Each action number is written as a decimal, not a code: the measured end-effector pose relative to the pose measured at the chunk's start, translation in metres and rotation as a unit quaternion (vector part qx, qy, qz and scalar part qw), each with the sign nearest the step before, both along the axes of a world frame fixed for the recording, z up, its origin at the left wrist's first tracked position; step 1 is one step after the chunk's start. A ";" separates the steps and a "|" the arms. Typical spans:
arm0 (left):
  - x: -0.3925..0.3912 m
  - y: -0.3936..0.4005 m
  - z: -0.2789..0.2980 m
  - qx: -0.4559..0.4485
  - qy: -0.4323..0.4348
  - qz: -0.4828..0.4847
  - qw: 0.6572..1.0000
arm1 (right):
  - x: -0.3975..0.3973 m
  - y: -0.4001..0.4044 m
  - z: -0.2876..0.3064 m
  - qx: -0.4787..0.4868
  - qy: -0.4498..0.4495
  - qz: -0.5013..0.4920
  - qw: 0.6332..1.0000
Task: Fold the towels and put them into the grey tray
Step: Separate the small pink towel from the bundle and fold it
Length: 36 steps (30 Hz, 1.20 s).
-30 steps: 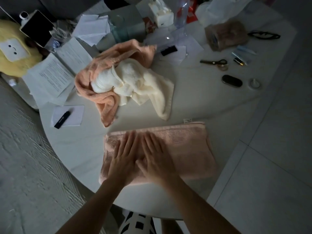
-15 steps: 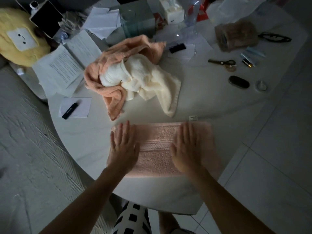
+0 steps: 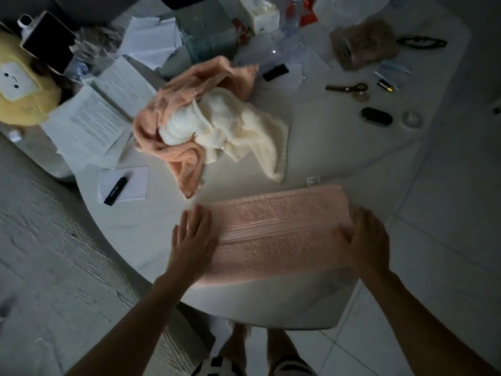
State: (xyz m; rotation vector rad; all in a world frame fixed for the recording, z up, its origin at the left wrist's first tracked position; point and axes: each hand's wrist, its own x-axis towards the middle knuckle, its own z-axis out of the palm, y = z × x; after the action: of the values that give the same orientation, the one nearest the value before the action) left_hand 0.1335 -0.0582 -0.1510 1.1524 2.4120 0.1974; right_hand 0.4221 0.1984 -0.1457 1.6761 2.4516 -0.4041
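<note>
A folded pink towel (image 3: 276, 232) lies flat near the front edge of the white round table (image 3: 339, 153). My left hand (image 3: 193, 237) rests flat on its left end, fingers straight. At the towel's right end my right hand (image 3: 364, 237) covers the edge, thumb pressed on the towel; I cannot tell whether the fingers curl under the edge. Behind it sits a crumpled heap: an orange-pink towel (image 3: 187, 104) wrapped around a cream towel (image 3: 233, 126). No grey tray is in view.
Papers (image 3: 92, 123), a notepad with a black pen (image 3: 122, 183), scissors (image 3: 348, 88), a dark oval case (image 3: 376, 117), a brown pouch (image 3: 363, 43), a greenish container (image 3: 208, 42) and a yellow plush toy (image 3: 21, 88) crowd the back and left. Tiled floor lies right.
Both hands have slid apart from the towel's middle to its two ends, smoothing it. The towel stays in place.
</note>
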 end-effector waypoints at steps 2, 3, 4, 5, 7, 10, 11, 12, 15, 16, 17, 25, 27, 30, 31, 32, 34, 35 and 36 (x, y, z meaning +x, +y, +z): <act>-0.012 0.015 0.012 0.051 0.008 0.019 0.998 | 0.004 -0.011 0.012 -0.027 -0.002 -0.080 0.996; -0.020 0.023 0.017 0.074 0.005 0.026 0.997 | 0.002 -0.016 0.017 -0.058 -0.015 -0.114 0.992; -0.028 0.032 0.022 0.086 -0.008 0.032 0.996 | 0.000 -0.019 0.020 -0.099 -0.024 -0.148 0.984; -0.036 0.043 0.027 0.084 -0.028 0.037 0.995 | -0.004 -0.020 0.023 -0.133 -0.019 -0.171 0.976; -0.051 0.055 0.033 0.028 -0.078 0.067 0.994 | -0.016 -0.013 0.026 -0.145 0.009 -0.157 0.977; -0.054 0.040 0.031 -0.089 -0.137 0.087 0.983 | -0.046 0.015 0.035 -0.061 0.054 -0.102 0.991; -0.047 0.030 0.028 -0.108 -0.151 0.085 0.979 | -0.056 0.023 0.037 -0.030 0.077 -0.100 0.992; -0.036 0.019 0.026 -0.112 -0.153 0.081 0.978 | -0.066 0.027 0.039 -0.005 0.104 -0.109 0.989; 0.005 -0.011 0.024 -0.065 -0.163 0.089 0.980 | -0.080 0.010 0.040 0.032 0.173 -0.144 0.974; 0.020 -0.019 0.025 -0.047 -0.192 0.115 0.974 | -0.080 -0.008 0.039 0.015 0.170 -0.142 0.975; 0.035 -0.025 0.025 -0.033 -0.231 0.146 0.961 | -0.075 -0.031 0.035 -0.020 0.161 -0.134 0.978; 0.079 -0.060 0.034 0.016 -0.561 0.310 0.768 | 0.003 -0.197 0.014 0.098 0.132 0.228 0.960; 0.072 -0.057 0.041 0.009 -0.668 0.342 0.660 | 0.019 -0.205 0.016 0.092 0.161 0.269 0.945; 0.063 -0.049 0.054 0.010 -0.749 0.376 0.545 | 0.040 -0.213 0.019 0.021 0.174 0.276 0.945; 0.062 -0.047 0.058 0.018 -0.762 0.376 0.527 | 0.042 -0.216 0.020 0.017 0.161 0.281 0.946; 0.062 -0.047 0.062 0.025 -0.772 0.370 0.516 | 0.041 -0.218 0.021 0.024 0.155 0.275 0.949; 0.066 -0.044 0.071 0.039 -0.780 0.353 0.515 | 0.034 -0.220 0.022 0.044 0.180 0.247 0.951; 0.069 -0.042 0.073 0.054 -0.767 0.349 0.536 | 0.029 -0.219 0.024 0.058 0.207 0.231 0.949; 0.070 -0.041 0.073 0.079 -0.738 0.348 0.573 | 0.024 -0.218 0.025 0.067 0.236 0.215 0.945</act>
State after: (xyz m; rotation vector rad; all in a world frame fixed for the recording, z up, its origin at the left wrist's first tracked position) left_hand 0.2032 -0.0994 -0.0784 -0.2200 1.0474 1.1030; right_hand 0.4466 -0.0198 -0.1208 1.1165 3.1543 -0.6475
